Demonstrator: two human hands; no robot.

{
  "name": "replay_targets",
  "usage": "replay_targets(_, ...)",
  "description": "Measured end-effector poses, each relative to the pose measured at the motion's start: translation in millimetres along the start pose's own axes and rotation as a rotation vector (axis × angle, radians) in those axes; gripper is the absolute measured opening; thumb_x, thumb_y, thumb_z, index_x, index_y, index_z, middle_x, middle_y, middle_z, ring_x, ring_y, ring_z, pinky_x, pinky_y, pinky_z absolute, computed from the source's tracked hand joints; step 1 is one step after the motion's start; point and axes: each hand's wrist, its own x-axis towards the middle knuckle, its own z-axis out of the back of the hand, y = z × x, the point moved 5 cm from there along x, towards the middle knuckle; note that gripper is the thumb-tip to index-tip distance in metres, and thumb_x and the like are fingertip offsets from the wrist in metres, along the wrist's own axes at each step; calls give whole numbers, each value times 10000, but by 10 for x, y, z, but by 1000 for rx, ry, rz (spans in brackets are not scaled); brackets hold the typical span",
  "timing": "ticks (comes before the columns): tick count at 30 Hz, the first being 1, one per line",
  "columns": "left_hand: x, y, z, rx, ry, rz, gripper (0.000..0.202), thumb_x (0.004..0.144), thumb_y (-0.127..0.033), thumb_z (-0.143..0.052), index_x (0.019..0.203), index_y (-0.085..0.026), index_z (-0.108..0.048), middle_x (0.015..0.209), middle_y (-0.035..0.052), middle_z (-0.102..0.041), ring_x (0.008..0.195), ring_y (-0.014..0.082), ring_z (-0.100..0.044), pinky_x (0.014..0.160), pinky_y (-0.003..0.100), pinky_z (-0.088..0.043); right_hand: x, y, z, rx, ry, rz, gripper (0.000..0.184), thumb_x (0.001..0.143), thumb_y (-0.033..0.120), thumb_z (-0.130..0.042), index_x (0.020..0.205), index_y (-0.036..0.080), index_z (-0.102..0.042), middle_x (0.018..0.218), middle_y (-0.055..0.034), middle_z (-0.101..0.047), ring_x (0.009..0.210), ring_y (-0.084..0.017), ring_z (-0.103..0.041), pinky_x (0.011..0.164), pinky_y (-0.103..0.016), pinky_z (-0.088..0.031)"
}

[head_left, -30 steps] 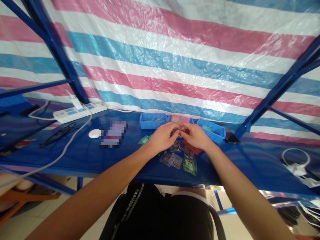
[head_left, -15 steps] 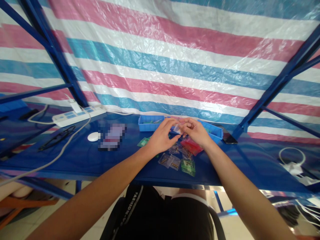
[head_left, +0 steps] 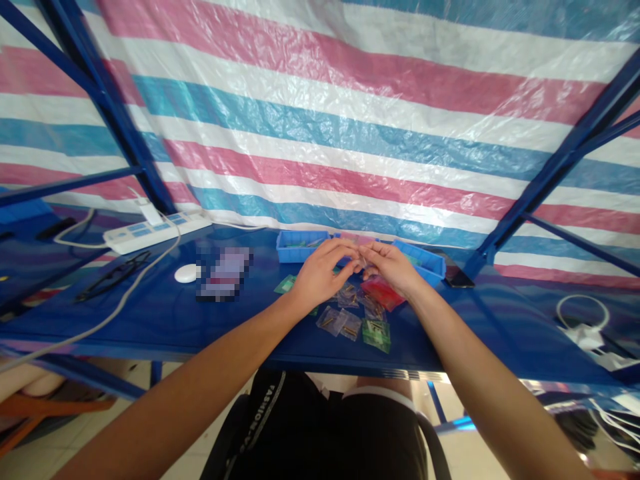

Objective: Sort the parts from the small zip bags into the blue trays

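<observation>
Left hand (head_left: pixel 320 275) has moved in to meet the right hand (head_left: pixel 395 268); both hands' fingers pinch a clear bag (head_left: pixel 365 263) beyond the red packet (head_left: pixel 383 293). Uneven pulling could tear it.

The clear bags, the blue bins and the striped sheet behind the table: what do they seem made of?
Clear bags: probably thin, glossy plastic film; the small parts inside show through.
Blue bins: likely moulded plastic with a slight sheen, judging by their even colour, though painted metal is possible.
Striped sheet: seemingly plastic sheeting, shiny, with creases catching glare; whether it's woven is unclear.
</observation>
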Motion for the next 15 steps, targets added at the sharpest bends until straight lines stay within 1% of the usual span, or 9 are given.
replay_targets(2, -1, 16, -8, 12, 9, 42, 108, 1067, -246, -615, 1121, -207, -700, 1169, 83, -753, 1106, 228, -709, 1011, 396, -572, 0, -19, -7, 40, 9, -35, 459, 886, 661, -801, 970, 210, -784, 860, -69, -803, 758, -203, -752, 610, -280, -599)
replay_targets(4, -4, 46, -7, 13, -9, 92, 112, 1064, -250, -609, 1131, -201, -683, 1098, 68, -758, 987, 209, -722, 894, 355, -588, -7, -21, -27, 63, 23, -70, 541, 920, 730, -718, 993, 199, -793, 895, -101, -814, 766, -213, -757, 607, -290, -605)
replay_targets(5, -4, 60, -1, 0, -28, 115, 125, 1060, -250, -610, 1155, -198, -673, 1087, 65, -761, 959, 202, -727, 852, 339, -588, -13, -11, -41, 61, 35, -73, 571, 934, 749, -684, 996, 193, -796, 907, -112, -816, 769, -213, -755, 609, -292, -604)
replay_targets(6, -5, 73, 5, -24, -49, 135, 152, 1055, -250, -612, 1189, -195, -660, 1085, 65, -765, 952, 200, -734, 824, 326, -588, -18, 3, -56, 45, 49, -64, 571, 933, 747, -688, 998, 190, -798, 912, -114, -815, 772, -211, -751, 613, -291, -602)
replay_targets(8, -6, 96, 13, -81, -77, 168, 239, 1047, -253, -616, 1278, -190, -626, 1079, 67, -772, 942, 198, -747, 786, 306, -591, -24, 35, -72, -23, 64, -17, 501, 885, 687, -786, 995, 199, -798, 893, -87, -805, 753, -194, -732, 614, -281, -588)
replay_targets(10, -11, 119, 1, -107, -65, 202, 327, 1044, -269, -621, 1360, -191, -589, 1062, 59, -772, 855, 179, -740, 753, 293, -595, -16, 49, -54, -103, 53, 31, 439, 836, 621, -861, 968, 208, -794, 849, -50, -784, 700, -172, -698, 602, -276, -564)
replay_targets(12, -20, 139, -33, -106, -21, 215, 417, 1044, -283, -624, 1445, -199, -543, 1098, 59, -768, 805, 168, -724, 756, 299, -608, 6, 46, 21, -167, 6, 65, 420, 851, 617, -840, 930, 208, -784, 828, -31, -766, 638, -157, -658, 592, -288, -540)
replay_targets(13, -26, 144, -55, -101, 8, 207, 457, 1044, -288, -628, 1481, -204, -521, 1143, 69, -763, 842, 178, -731, 792, 316, -621, 18, 52, 85, -205, -42, 88, 418, 874, 621, -811, 917, 207, -777, 833, -28, -762, 617, -154, -644, 593, -297, -530)
replay_targets(15, -44, 142, -107, -77, 70, 161, 472, 1043, -301, -640, 1493, -207, -530, 1255, 102, -737, 1041, 230, -740, 945, 386, -628, 28, 98, 261, -321, -183, 160, 405, 892, 608, -786, 879, 205, -752, 826, -26, -752, 603, -160, -629, 605, -312, -513)
